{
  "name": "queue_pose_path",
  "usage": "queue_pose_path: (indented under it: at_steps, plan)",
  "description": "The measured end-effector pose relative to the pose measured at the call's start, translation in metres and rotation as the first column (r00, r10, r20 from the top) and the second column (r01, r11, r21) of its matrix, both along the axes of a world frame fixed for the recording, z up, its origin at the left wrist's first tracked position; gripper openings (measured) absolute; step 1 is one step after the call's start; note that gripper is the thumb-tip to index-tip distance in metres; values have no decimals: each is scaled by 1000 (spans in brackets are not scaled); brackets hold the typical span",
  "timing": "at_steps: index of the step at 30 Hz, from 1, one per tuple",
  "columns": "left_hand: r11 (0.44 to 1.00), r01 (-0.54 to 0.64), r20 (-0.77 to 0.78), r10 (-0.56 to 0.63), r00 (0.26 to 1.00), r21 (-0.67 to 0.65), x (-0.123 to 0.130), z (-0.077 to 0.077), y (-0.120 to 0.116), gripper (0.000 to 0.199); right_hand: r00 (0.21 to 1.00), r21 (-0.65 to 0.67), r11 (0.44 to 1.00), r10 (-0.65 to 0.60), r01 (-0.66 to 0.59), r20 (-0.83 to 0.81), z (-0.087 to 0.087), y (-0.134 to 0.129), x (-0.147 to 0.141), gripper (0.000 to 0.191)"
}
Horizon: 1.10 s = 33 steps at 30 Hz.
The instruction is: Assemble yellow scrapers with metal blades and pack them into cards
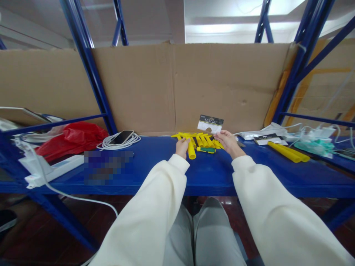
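Observation:
My right hand (229, 143) is closed, pinching a black-and-white printed card (210, 123) by its lower right corner, raised above the blue tabletop. My left hand (182, 147) has its fingers closed at the upper end of a yellow tube (191, 150), whose round end points toward me. Between and behind my hands, several yellow plastic pieces (204, 140) lie in a row. A screwdriver with a green and yellow handle (206, 150) rests in front of them.
On the right are two yellow tubes (288, 152), another printed card (270, 139) and a green bag (316, 147). To the left lie a phone (122, 137) on a coiled white cable (134, 139), a red bag (74, 138) and a white power strip (59, 170). Cardboard (135, 88) stands behind.

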State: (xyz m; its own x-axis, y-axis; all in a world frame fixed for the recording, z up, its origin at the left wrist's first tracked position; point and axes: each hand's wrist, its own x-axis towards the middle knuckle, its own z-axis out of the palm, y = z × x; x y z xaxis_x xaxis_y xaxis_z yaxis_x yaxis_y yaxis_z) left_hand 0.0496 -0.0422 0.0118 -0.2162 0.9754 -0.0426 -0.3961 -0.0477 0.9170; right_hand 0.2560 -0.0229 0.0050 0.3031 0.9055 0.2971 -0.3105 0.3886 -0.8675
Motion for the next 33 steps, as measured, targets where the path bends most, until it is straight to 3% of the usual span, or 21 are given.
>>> queue_pose_path:
  at_steps: [5,12,23,33]
  plan:
    - [999,37,136,-38,990,8,-4,3,-1,20,999,-15,1000,-4,5,53,0,-2,-1,36]
    - [997,77,192,-70,979,-28,-7,7,-4,21,999,-28,999,18,-16,51,3,-6,-5,34]
    - [994,-93,460,112,881,-63,-16,11,6,21,989,-63,993,103,-97,110,5,-13,-9,37]
    - [968,-244,467,241,851,-55,-21,9,13,19,979,-64,984,172,-166,112,5,-13,-11,36]
